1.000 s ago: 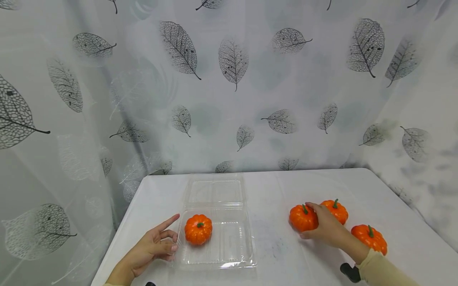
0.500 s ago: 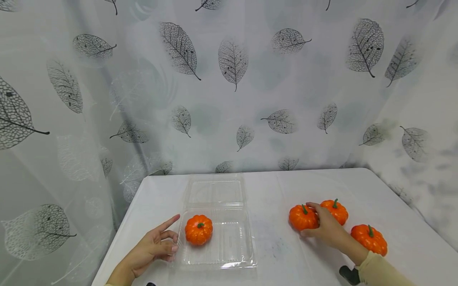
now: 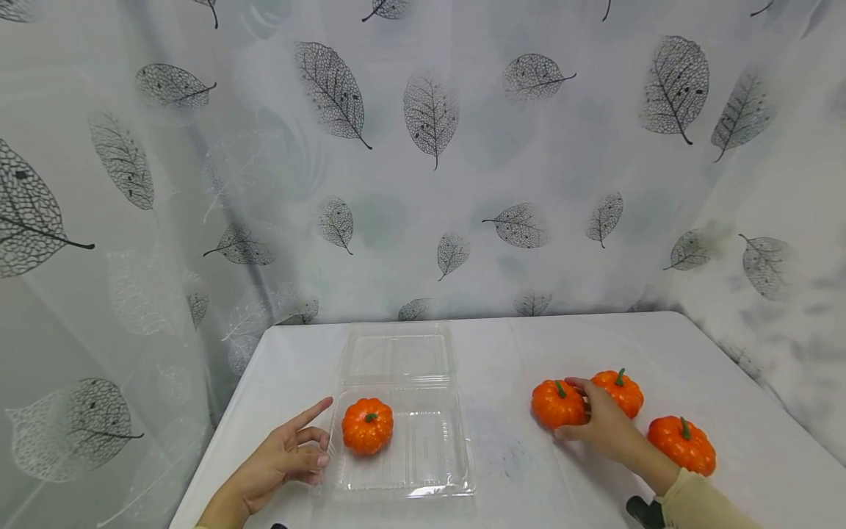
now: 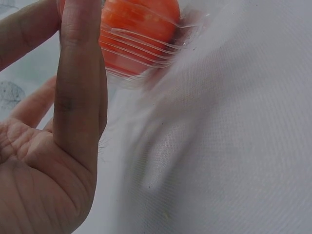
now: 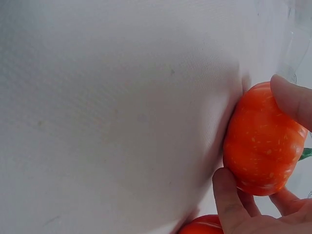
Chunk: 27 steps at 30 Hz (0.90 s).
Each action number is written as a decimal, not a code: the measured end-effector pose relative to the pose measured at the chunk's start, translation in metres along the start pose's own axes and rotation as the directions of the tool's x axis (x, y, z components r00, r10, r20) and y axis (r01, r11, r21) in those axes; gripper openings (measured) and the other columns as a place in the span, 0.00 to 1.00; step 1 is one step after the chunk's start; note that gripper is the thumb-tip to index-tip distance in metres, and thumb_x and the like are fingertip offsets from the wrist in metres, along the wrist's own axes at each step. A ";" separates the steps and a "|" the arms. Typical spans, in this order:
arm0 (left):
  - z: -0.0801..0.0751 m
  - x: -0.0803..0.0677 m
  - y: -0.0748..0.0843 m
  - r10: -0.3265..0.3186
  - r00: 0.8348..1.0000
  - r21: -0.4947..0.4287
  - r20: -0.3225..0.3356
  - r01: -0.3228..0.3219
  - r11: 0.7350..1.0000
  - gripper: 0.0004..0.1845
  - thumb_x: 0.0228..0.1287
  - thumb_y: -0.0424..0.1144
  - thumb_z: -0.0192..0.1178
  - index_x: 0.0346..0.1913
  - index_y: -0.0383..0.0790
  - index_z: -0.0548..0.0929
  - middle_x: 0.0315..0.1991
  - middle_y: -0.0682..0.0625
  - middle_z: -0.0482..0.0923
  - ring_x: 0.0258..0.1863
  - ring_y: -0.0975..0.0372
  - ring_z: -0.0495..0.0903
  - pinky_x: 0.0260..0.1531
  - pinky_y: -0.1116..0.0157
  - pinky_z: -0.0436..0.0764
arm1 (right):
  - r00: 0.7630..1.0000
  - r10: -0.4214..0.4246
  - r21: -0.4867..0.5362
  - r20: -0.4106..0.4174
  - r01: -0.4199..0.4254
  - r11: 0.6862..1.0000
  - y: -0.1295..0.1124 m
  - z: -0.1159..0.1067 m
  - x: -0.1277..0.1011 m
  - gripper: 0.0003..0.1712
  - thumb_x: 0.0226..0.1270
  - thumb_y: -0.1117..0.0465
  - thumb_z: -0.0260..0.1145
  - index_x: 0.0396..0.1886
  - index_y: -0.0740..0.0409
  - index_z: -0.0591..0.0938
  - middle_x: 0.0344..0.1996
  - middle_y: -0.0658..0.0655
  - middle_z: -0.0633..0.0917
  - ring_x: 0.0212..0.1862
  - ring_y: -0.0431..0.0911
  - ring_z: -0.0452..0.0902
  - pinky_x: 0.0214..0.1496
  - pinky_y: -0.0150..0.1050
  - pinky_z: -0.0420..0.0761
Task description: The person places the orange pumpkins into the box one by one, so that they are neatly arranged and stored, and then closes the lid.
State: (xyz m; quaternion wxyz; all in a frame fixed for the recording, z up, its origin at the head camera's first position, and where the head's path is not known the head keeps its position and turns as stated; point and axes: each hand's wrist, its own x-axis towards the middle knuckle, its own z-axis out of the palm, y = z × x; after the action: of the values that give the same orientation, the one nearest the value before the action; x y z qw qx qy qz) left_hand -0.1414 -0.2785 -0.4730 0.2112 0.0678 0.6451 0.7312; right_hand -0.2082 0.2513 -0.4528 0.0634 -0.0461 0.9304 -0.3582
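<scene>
My right hand (image 3: 604,422) grips a small orange pumpkin (image 3: 557,405) with a green stem, right of the middle of the table. In the right wrist view, the thumb (image 5: 292,100) lies on one side of that pumpkin (image 5: 263,141) and fingertips on the other; its underside is close to the tabletop. My left hand (image 3: 280,459) is at the left edge of a clear plastic clamshell box (image 3: 429,470), index finger extended and the others loosely bent, holding nothing. Another pumpkin (image 3: 367,426) sits in the left half of the box, and shows through its ribbed wall in the left wrist view.
Two more pumpkins stand on the right, one (image 3: 621,391) just behind my right hand and one (image 3: 684,444) beside the forearm. The box's lid (image 3: 399,353) lies folded back. A leaf-print curtain (image 3: 429,184) hangs behind the white table (image 3: 502,353).
The pumpkin in my right hand has shifted very slightly to the left. My left hand, the box and the other pumpkins have stayed put.
</scene>
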 end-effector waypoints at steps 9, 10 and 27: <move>0.000 0.000 -0.001 0.004 1.000 -0.001 0.000 -0.004 1.000 0.49 0.65 0.23 0.63 0.82 0.41 0.47 0.42 0.50 0.72 0.34 0.63 0.78 0.35 0.62 0.87 | 1.000 0.020 0.107 0.024 -0.022 0.994 0.000 0.008 0.000 0.60 0.47 0.53 0.85 0.74 0.67 0.62 0.68 0.75 0.66 0.63 0.71 0.69 0.62 0.65 0.73; 0.000 0.000 -0.001 0.006 1.000 -0.002 0.001 -0.006 1.000 0.49 0.65 0.23 0.62 0.82 0.41 0.46 0.42 0.49 0.72 0.34 0.63 0.78 0.35 0.62 0.87 | 0.999 0.020 0.116 0.025 -0.023 0.993 0.000 0.009 0.001 0.60 0.47 0.53 0.85 0.74 0.67 0.62 0.68 0.75 0.66 0.62 0.70 0.69 0.62 0.64 0.74; 0.001 -0.001 0.001 0.012 1.000 -0.012 0.007 -0.012 1.000 0.49 0.65 0.23 0.63 0.82 0.42 0.47 0.43 0.49 0.72 0.34 0.63 0.78 0.36 0.62 0.87 | 0.972 0.147 0.382 0.184 -0.209 0.900 -0.018 0.015 -0.003 0.56 0.50 0.58 0.83 0.76 0.64 0.63 0.71 0.72 0.65 0.66 0.65 0.67 0.61 0.57 0.78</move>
State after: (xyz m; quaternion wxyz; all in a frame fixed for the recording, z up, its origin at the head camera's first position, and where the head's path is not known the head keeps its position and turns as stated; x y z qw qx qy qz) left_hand -0.1406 -0.2776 -0.4719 0.2096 0.0730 0.6395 0.7360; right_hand -0.2022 0.2282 -0.4514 0.1741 0.0263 0.8306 -0.5284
